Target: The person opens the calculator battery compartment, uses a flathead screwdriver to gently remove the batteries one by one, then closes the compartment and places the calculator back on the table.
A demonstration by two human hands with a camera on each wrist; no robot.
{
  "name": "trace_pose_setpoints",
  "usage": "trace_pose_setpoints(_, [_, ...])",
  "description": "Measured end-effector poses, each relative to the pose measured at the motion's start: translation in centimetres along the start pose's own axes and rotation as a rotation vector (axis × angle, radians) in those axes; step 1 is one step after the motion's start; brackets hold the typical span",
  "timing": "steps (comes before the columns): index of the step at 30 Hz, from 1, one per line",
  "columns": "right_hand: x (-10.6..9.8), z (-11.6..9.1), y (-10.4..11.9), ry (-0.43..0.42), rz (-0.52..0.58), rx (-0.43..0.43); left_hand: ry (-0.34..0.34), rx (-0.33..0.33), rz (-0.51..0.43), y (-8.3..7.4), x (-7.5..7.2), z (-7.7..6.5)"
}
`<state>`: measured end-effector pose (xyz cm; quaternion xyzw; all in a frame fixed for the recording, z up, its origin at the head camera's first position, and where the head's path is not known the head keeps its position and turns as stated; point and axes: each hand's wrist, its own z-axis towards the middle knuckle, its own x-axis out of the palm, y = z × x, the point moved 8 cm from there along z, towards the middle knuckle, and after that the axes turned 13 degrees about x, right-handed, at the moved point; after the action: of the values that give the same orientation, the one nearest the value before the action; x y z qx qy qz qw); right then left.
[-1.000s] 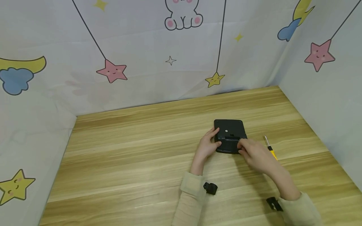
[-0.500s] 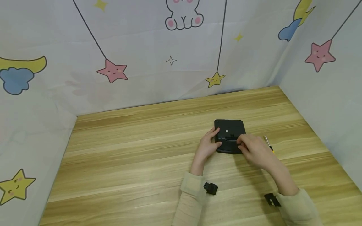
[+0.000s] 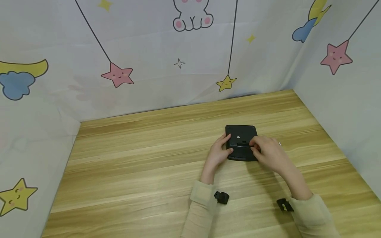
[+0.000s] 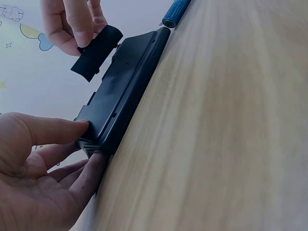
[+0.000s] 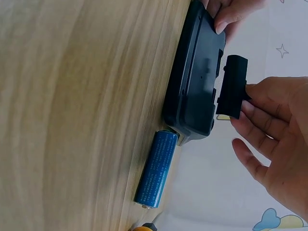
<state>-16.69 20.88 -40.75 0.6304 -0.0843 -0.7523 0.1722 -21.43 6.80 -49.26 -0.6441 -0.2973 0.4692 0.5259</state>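
Note:
A flat black device (image 3: 239, 131), perhaps a calculator, lies on the wooden table with its underside up. My left hand (image 3: 218, 154) grips its left side, thumb (image 4: 67, 131) on top and fingers at the lower edge. In my right hand (image 3: 270, 156) I pinch a small curved black battery cover (image 5: 234, 85) between thumb and fingers. Both wrist views show the cover (image 4: 98, 53) apart from the device, just above the slot in its back. A blue battery (image 5: 157, 168) lies on the table beside the device's right end; my right hand hides it in the head view.
A screwdriver lies to the right; the head view shows only its metal tip (image 3: 279, 143) behind my right hand, and the right wrist view a bit of its yellow-orange handle (image 5: 143, 228). Printed white cloth walls (image 3: 154, 86) stand around the table (image 3: 134, 165).
My right hand, holding the cover, has shifted slightly away from me along the device's right side and now covers most of the screwdriver. The left hand and device have stayed put.

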Motion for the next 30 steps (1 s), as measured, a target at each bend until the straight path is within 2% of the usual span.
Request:
trace_pose_setpoints(12, [0.4, 0.7, -0.6, 0.029, -0.002, 0.032, -0.007, 0.003, 0.013, -0.1, 0.0, 0.0])
trace_pose_setpoints(20, [0.6, 1.0, -0.6, 0.017, 0.016, 0.018, -0.007, 0.000, -0.015, 0.0, 0.0, 0.0])
trace_pose_setpoints(30, [0.7, 1.6, -0.3, -0.003, -0.021, -0.010, -0.008, 0.004, -0.010, 0.1, 0.1, 0.0])
